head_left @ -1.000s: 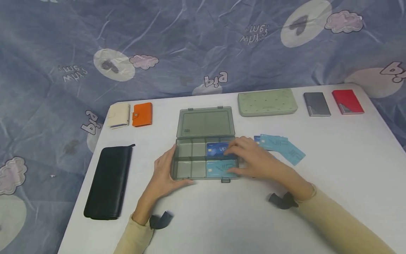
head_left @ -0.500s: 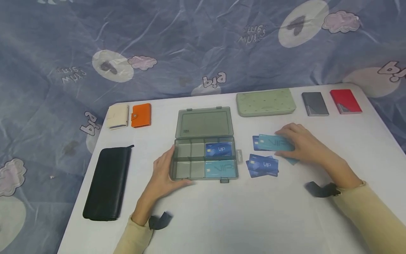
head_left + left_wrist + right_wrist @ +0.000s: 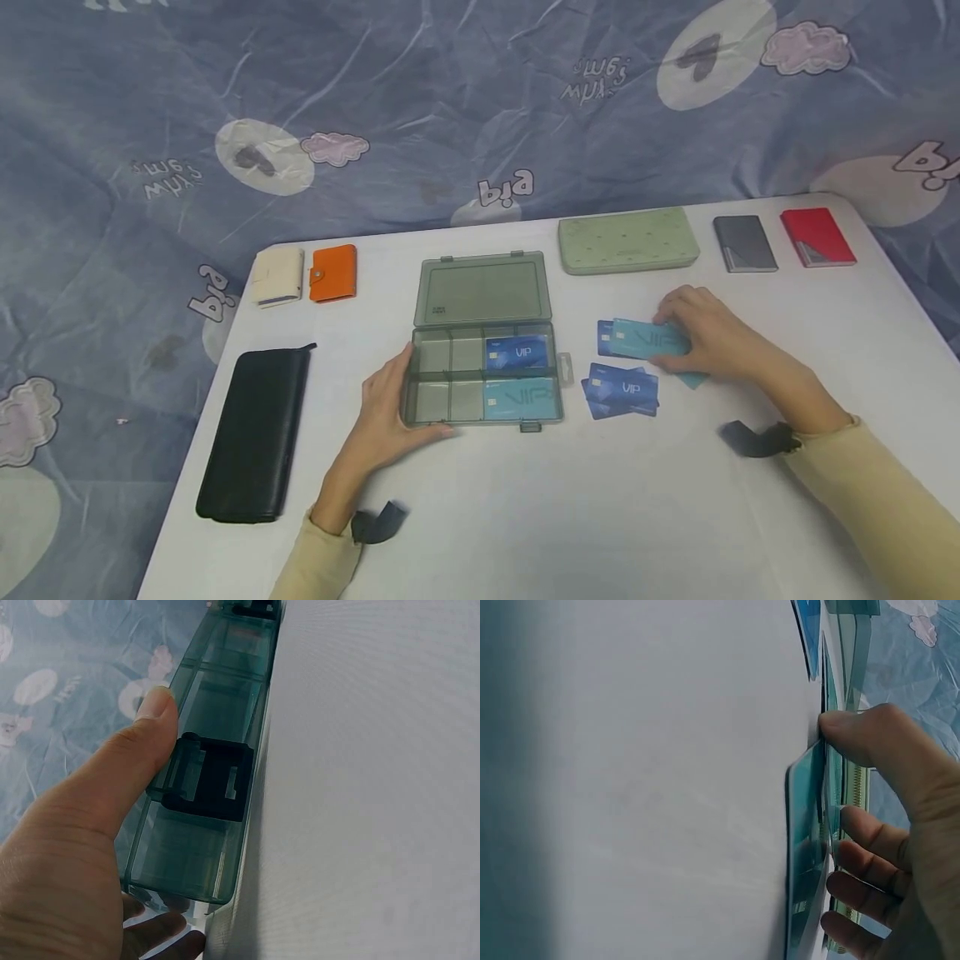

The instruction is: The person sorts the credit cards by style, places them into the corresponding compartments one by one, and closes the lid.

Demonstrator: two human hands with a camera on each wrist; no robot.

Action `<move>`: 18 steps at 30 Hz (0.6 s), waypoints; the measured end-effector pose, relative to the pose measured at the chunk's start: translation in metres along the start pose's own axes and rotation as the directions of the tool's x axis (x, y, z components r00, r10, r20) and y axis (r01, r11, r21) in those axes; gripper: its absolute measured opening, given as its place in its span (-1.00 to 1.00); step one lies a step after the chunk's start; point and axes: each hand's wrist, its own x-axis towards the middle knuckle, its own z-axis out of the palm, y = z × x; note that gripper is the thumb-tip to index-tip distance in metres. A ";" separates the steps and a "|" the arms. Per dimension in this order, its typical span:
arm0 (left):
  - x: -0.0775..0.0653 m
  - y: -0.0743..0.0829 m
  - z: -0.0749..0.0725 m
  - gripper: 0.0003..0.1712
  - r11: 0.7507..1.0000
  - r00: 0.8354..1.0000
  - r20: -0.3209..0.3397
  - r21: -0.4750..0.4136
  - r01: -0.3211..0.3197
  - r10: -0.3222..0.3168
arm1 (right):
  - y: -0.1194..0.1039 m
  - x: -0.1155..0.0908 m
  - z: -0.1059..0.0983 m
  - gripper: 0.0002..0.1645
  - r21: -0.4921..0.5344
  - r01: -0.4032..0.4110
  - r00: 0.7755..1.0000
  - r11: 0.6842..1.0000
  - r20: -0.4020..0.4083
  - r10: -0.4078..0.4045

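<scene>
A translucent green compartment box (image 3: 467, 400) lies with its lid (image 3: 483, 292) folded back. A dark blue VIP card (image 3: 517, 352) and a light blue VIP card (image 3: 521, 400) sit in its right-hand compartments. My left hand (image 3: 386, 408) grips the box's left end, the thumb along the front wall beside a latch (image 3: 210, 776) in the left wrist view. At the right, my right hand (image 3: 708, 333) pinches a light blue card (image 3: 645, 338) between thumb and fingers. Another light blue card (image 3: 804, 832) lies tilted beneath it, partly hidden. Several dark blue cards (image 3: 622, 390) lie just in front.
A black zip wallet (image 3: 255, 433) lies at the left. Along the back are a cream card holder (image 3: 278, 275), an orange one (image 3: 333, 273), a green case (image 3: 628, 242), a grey card case (image 3: 746, 244) and a red one (image 3: 817, 237). Patterned blue cloth (image 3: 420, 108) hangs behind.
My right hand has left the box and moved right to the loose cards, where it takes hold of a light blue one. The left hand stays on the box.
</scene>
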 end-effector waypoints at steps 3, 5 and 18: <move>0.000 0.000 0.000 0.42 1.000 1.000 -0.003 -0.001 -0.005 0.005 | 0.000 0.001 -0.002 -0.32 -0.003 -0.016 1.000 1.000 0.005 0.016; 0.000 0.000 0.000 0.42 1.000 1.000 -0.005 0.000 -0.009 0.009 | 0.000 0.001 -0.003 -0.31 -0.001 -0.035 0.999 0.999 0.009 0.035; 0.001 0.000 0.001 0.42 1.000 1.000 -0.002 0.009 0.000 0.000 | -0.001 -0.001 -0.005 -0.26 -0.026 -0.047 0.999 0.999 0.004 0.047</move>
